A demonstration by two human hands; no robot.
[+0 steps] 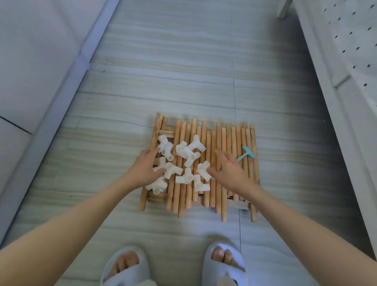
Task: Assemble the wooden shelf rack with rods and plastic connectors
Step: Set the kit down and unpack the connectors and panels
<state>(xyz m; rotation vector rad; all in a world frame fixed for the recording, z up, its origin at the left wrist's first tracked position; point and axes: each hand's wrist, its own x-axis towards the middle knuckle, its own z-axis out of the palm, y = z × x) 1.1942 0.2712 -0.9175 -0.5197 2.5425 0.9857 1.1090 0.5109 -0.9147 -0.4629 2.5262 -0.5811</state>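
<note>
Several wooden rods [213, 143] lie side by side in a pile on the floor, over wooden slat pieces [165, 133]. On top of them lie several white plastic connectors [188, 152], scattered over the left half. A teal mallet [246, 154] rests on the rods at the right. My left hand [146, 169] hovers over the connectors at the left, fingers spread and relaxed. My right hand [230, 171] reaches over the rods with fingers spread, its thumb close to a connector [203, 169]. Neither hand holds anything.
The pile sits on a grey tiled floor [164, 77]. A white cabinet [32, 51] runs along the left and a white perforated piece of furniture [346, 62] along the right. My feet in pale slippers [223, 270] stand just in front of the pile.
</note>
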